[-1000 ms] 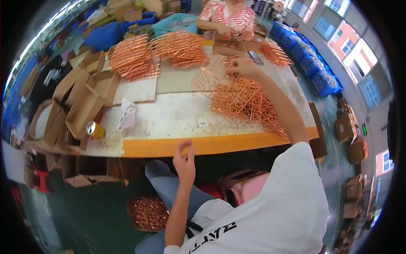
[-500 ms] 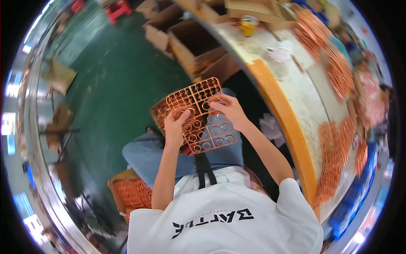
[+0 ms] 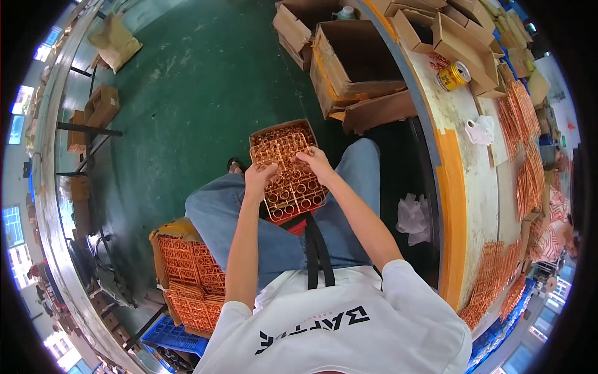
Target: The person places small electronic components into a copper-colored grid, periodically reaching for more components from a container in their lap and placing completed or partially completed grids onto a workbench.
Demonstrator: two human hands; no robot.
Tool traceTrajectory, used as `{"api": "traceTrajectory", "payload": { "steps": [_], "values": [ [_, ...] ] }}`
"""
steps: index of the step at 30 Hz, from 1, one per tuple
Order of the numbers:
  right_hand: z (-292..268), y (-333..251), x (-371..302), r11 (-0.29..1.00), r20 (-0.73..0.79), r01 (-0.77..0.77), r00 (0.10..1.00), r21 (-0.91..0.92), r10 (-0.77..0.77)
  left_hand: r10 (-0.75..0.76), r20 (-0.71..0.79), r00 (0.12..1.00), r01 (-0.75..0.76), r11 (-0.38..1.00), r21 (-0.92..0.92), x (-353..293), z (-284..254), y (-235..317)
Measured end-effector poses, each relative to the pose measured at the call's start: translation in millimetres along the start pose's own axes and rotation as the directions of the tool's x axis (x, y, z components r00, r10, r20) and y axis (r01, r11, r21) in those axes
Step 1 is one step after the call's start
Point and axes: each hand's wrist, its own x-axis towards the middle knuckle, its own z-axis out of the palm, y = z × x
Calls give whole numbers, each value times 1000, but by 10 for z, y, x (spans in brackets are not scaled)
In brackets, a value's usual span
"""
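Left hand (image 3: 256,179), free earlier, now on the copper-coloured grid (image 3: 289,179)

The floor (image 3: 180,100) is dark green and looks a little worn. On the right stands a long table (image 3: 481,202) — its top is whitish and stained, with an orange-yellow edge. Windows (image 3: 12,225) shine brightly along the left rim.

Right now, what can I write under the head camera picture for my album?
Left hand and right hand hold a ringed coppery frame, an open cardboard box just beyond.
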Motion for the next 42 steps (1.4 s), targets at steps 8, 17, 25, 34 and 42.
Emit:
{"api": "traceTrajectory", "payload": {
  "steps": [8, 17, 25, 34, 42],
  "values": [
    [-121, -37, 143, 986, 54, -146, 988, 82, 142, -76, 131, 988, 74, 997, 22, 462, 63, -154],
    [-149, 305, 553, 987, 102, -109, 987, -122, 122, -329, -99, 939, 331, 944, -4, 587, -99, -296],
    [-382, 591, 740, 949, 0, 19, 1000, -314, -20, -391, 374, 841, 312, 915, 255, 336, -132, 0],
    [-159, 166, 179, 986, 209, -167, 963, -24, 169, -5, 140, 990, -15, 989, 146, 383, -212, -193],
    [110, 96, 80, 988, 28, -21, 999, -151, 25, 354, 14, 935, -327, 847, 419, 690, -404, -659]
  ]
}}
